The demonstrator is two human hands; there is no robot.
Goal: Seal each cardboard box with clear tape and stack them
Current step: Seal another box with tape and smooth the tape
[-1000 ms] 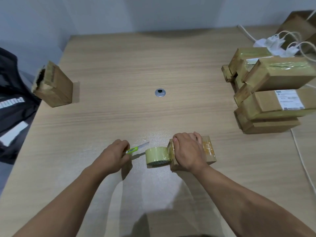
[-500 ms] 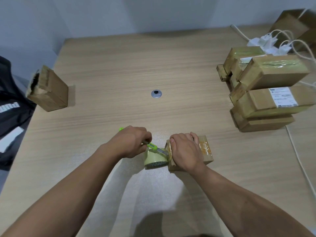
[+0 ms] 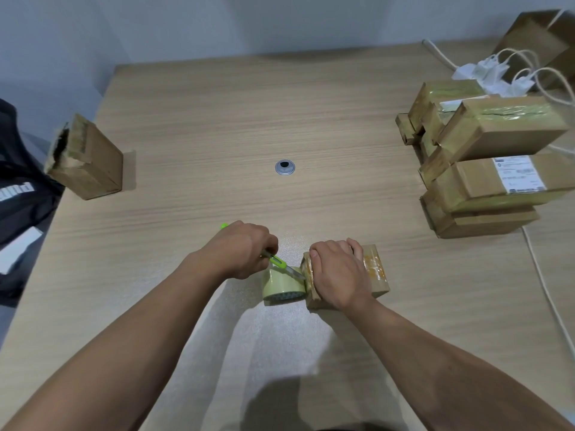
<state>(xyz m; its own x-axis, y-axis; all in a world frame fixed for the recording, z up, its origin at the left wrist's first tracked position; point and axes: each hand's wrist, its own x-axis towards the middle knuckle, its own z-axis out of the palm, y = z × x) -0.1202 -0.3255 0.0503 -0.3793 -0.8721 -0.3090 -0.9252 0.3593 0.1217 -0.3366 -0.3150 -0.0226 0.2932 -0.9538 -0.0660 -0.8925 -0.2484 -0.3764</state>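
Cardboard box [image 3: 375, 269], a small one, lies under the right hand [image 3: 337, 272], whose fingers curl over its far edge, with one tape roll [image 3: 280, 284] touching its left end. The left hand [image 3: 241, 253] grips one green knife [image 3: 275, 261], its blade at that joint. One torn box [image 3: 93, 163] stands far left, and a stack [image 3: 466, 188] of at least four boxes sits far right.

2 bare forearms [image 3: 130, 346], bare left hand [image 3: 241, 250], bare right hand [image 3: 337, 272]

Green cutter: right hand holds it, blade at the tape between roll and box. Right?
No. The left hand holds the green cutter, blade at the tape between the tape roll and the box; the right hand holds the box. Head view shows it.
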